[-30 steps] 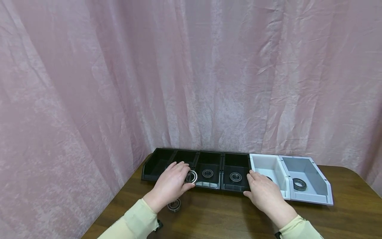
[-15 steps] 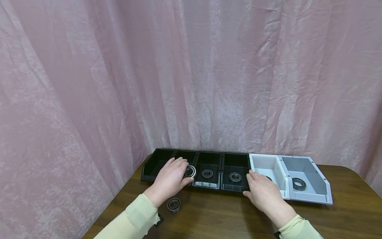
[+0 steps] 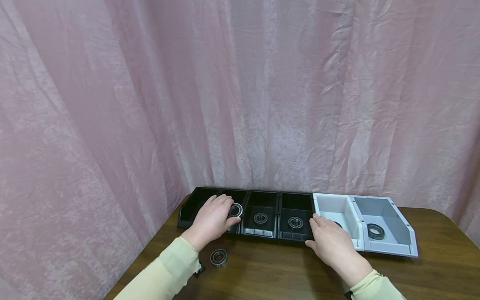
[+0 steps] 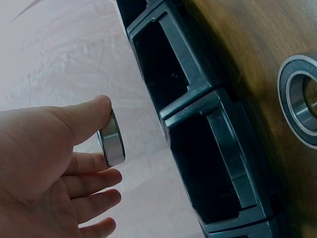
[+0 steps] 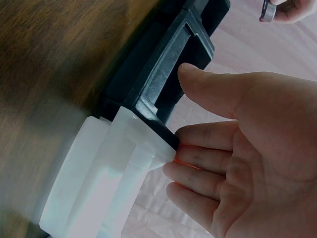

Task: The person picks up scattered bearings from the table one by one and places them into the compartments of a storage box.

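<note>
My left hand (image 3: 211, 217) pinches a ball bearing (image 4: 113, 141) between thumb and index finger, the other fingers loosely bent. In the head view, that bearing is above the second black bin (image 3: 245, 199) from the left. My right hand (image 3: 333, 241) rests its nearly straight fingers at the rims where the rightmost black bin (image 3: 296, 237) meets the white bin (image 3: 358, 233). It holds nothing. A second loose bearing (image 3: 214, 258) lies on the table, just right of my left wrist.
Bearings lie in the third black bin (image 3: 256, 218), the fourth black bin and the grey bin (image 3: 391, 249). My right hand partly hides one in the white bin. The bins form a row on the wooden table (image 3: 270, 275), before a pink curtain (image 3: 240, 91).
My left hand has moved slightly left and away from me, carrying the bearing farther over the second black bin. My right hand has stayed nearly still.
</note>
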